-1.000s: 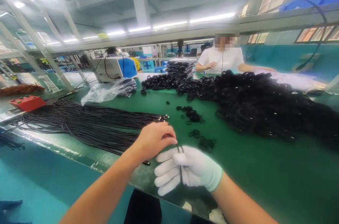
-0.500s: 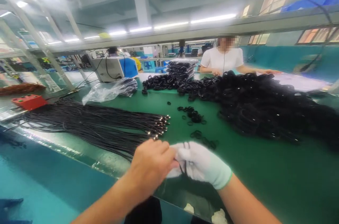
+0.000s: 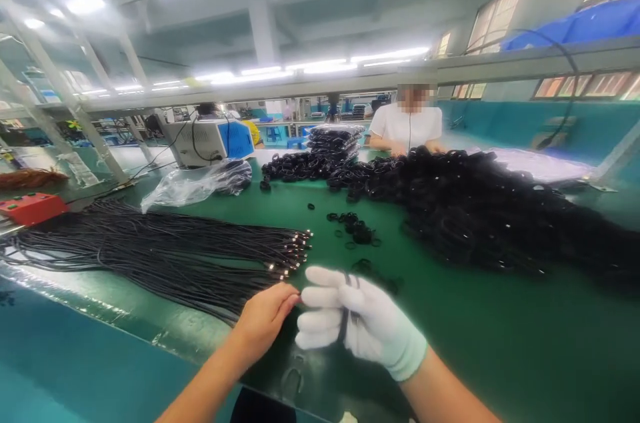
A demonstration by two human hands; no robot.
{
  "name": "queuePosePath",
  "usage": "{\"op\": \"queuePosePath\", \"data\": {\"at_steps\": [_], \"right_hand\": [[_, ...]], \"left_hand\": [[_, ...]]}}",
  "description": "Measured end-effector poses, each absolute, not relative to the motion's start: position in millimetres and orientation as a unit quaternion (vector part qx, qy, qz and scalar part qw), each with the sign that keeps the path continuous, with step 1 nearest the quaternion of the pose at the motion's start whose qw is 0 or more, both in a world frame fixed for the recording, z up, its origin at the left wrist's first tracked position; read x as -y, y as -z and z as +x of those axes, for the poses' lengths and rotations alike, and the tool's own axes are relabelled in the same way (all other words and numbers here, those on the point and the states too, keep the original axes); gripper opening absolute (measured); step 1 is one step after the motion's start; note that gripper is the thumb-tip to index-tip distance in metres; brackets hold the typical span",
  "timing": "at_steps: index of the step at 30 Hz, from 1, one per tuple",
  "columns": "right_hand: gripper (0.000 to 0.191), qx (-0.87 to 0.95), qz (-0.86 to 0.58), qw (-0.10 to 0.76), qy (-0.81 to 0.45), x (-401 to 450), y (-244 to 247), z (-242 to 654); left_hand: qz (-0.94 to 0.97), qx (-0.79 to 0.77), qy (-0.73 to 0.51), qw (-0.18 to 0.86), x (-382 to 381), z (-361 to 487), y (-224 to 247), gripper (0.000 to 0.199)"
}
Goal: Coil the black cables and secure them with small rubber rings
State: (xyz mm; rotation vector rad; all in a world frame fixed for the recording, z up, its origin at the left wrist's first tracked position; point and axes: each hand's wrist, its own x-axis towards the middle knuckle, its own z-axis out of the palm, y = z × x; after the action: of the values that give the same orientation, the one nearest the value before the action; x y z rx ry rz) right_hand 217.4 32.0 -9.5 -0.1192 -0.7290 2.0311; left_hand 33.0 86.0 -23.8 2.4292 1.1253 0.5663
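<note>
My left hand (image 3: pixel 267 316) is bare and closed, its thumb and index finger pressed together beside the gloved fingertips; what it pinches, if anything, is too small to name. A white glove covers my right hand (image 3: pixel 357 316), whose fingers point left, with black bands looped around them and the thumb folded over. Beyond my left hand, a bundle of black cables (image 3: pixel 165 243) lies with its metal-tipped ends toward the hands. Small black rings (image 3: pixel 357 228) are scattered on the green table (image 3: pixel 450 336) beyond my right hand.
A large pile of black loops (image 3: pixel 480 210) covers the right side. Further back are bagged black stacks (image 3: pixel 335 140), a clear plastic bag (image 3: pixel 190 184), a grey-blue machine (image 3: pixel 207 142) and a person in white (image 3: pixel 407 126). A red box (image 3: pixel 33 208) sits far left.
My left hand has pulled back left from the glove, and the gloved fingers now show more fully. The person's outstretched arm has drawn in. The view has shifted slightly.
</note>
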Motion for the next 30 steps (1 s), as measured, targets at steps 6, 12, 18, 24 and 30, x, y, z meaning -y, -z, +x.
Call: {"op": "queuePosePath", "data": {"at_steps": [6,12,18,24,30], "right_hand": [[0.039,0.291,-0.157,0.536,-0.777,-38,11,217],[0.033,0.333,-0.179,0.453,-0.807,-32,36,209],[0.042,0.297,-0.080,0.330,-0.893,-25,33,200],[0.038,0.221,-0.054,0.439,-0.869,-28,19,198],[0.032,0.269,-0.160,0.541,-0.780,-40,15,213]], "left_hand": [[0.912,-0.383,-0.137,0.052,-31,37,23,0.024],[0.944,-0.274,-0.181,0.029,-53,39,-12,0.017],[0.872,-0.270,-0.191,0.359,-98,43,-29,0.012],[0.840,-0.342,-0.206,0.368,-107,37,16,0.028],[0.902,-0.410,-0.131,0.032,-75,24,30,0.023]]}}
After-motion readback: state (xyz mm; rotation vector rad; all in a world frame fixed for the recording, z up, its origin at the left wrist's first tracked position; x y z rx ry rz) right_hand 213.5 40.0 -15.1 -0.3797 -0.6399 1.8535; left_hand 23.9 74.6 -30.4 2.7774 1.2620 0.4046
